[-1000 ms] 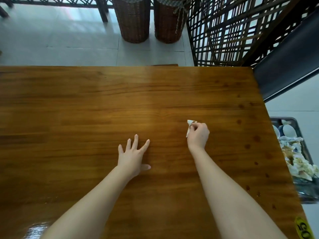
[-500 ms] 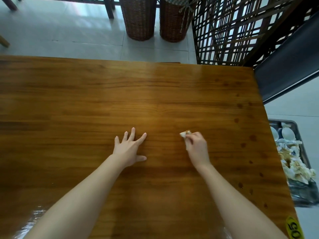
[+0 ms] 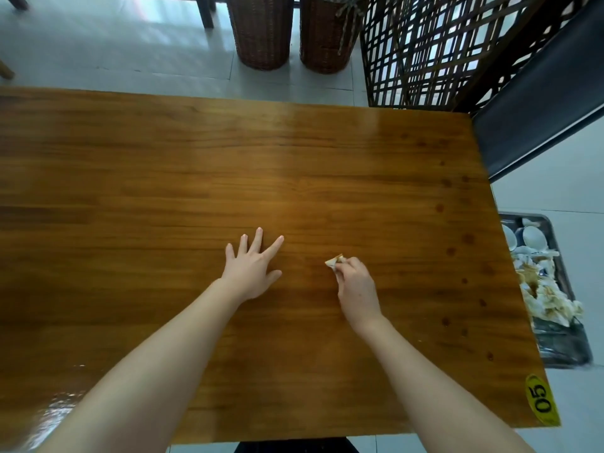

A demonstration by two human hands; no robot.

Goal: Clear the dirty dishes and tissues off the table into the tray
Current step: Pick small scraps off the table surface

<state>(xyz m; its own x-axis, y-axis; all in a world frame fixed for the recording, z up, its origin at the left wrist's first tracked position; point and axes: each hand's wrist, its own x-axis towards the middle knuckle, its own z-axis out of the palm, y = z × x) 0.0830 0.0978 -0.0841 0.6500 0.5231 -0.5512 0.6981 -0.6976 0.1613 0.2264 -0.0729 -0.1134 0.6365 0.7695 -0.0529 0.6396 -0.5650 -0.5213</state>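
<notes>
Tissue [image 3: 334,260], small and stained, pinched in the curled fingers of right hand [image 3: 357,289], protruding ahead-left of the knuckles, touching or just above bench [image 3: 163,178]; contact not resolvable. Left hand [image 3: 252,269] well to the left, flat on the wood, fingers spread, holding nothing. Tray [image 3: 565,349] far right of right hand, beyond the bench edge and lower, heaped with used tissues [image 3: 542,299] and bowls [image 3: 532,238]. Likely risks: scrap slipping from so slight a pinch during the carry; falling short onto floor [image 3: 572,191]; sliding off the heap.
</notes>
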